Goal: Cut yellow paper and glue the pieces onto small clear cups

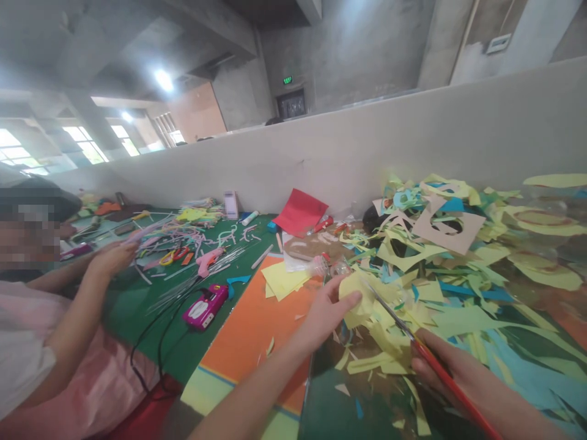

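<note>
My left hand (326,310) pinches a piece of yellow paper (363,292) between thumb and fingers, above the edge of an orange sheet (257,330). My right hand (452,373) grips red-handled scissors (413,342), whose blades point up and left into the yellow paper. A heap of yellow, blue and green paper scraps (463,269) lies under and behind both hands.
A co-worker in pink sits at left, a hand (112,256) resting on the green table (137,305). A pink glue gun (205,307) with a black cord, loose strips, a red sheet (300,212) and a grey partition wall (367,140) lie beyond.
</note>
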`<state>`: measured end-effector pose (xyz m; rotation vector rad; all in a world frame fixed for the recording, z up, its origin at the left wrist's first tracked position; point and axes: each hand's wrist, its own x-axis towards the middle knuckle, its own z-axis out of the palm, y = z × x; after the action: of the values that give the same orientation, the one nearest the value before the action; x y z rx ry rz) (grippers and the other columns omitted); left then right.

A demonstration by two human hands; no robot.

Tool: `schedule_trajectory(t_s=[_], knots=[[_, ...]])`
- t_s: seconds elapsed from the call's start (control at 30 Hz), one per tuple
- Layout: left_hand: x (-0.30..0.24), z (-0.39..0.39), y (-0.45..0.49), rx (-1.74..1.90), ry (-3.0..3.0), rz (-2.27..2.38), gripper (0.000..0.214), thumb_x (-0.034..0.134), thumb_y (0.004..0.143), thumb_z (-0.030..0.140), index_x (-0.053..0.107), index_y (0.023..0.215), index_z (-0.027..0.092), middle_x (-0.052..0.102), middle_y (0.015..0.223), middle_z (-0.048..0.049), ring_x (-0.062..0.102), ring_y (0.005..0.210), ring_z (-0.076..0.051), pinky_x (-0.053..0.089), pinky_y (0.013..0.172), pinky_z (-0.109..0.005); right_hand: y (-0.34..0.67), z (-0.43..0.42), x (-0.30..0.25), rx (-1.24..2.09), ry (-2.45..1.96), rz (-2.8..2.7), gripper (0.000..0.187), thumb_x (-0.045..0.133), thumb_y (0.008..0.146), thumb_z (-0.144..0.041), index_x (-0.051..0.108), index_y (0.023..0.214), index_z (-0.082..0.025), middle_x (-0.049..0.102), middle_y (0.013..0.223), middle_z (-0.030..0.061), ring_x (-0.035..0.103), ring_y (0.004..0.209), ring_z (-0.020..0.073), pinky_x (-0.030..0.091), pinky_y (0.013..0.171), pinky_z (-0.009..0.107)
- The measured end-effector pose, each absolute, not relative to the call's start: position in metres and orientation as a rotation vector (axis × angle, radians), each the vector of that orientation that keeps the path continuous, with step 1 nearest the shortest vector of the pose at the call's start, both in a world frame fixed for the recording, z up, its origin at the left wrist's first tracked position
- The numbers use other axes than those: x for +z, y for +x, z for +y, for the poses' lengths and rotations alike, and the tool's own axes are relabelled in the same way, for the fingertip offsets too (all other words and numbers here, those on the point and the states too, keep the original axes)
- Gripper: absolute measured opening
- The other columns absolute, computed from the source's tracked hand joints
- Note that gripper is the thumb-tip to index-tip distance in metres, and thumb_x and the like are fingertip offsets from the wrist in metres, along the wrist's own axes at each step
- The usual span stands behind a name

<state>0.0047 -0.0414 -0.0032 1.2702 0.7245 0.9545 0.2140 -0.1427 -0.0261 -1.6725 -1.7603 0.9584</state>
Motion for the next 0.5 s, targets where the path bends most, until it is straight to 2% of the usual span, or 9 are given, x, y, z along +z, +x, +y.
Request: schedule_trajectory(t_s=[0.17, 0.5], knots=[[-0.001, -0.043, 0.003, 0.92, 1.281, 0.714, 0.051, 0.071, 0.081, 0.047, 0.066, 0.12, 0.016, 0.073, 0.113, -0.0103, 0.067, 0.1, -0.025, 0.051, 0.084, -0.032, 0.214, -0.141, -0.027, 0.946, -1.777, -1.794, 0.058, 0.044, 0.077, -0.079, 0.048, 0.068, -0.022, 0.058, 0.063, 0.0011, 0.05, 0.061, 0.0169, 0.039, 0.056, 0.026], [-0.006, -0.047, 0.006, 0.918, 1.225, 0.698, 0.051, 0.072, 0.081, 0.044, 0.062, 0.121, 0.016, 0.072, 0.114, -0.0106, 0.067, 0.098, -0.023, 0.051, 0.081, -0.03, 0.215, -0.142, -0.049, 0.843, -1.719, -1.736, 0.059, 0.04, 0.084, -0.077, 0.045, 0.064, -0.022, 0.054, 0.057, -0.0016, 0.047, 0.056, 0.0144, 0.035, 0.053, 0.025]])
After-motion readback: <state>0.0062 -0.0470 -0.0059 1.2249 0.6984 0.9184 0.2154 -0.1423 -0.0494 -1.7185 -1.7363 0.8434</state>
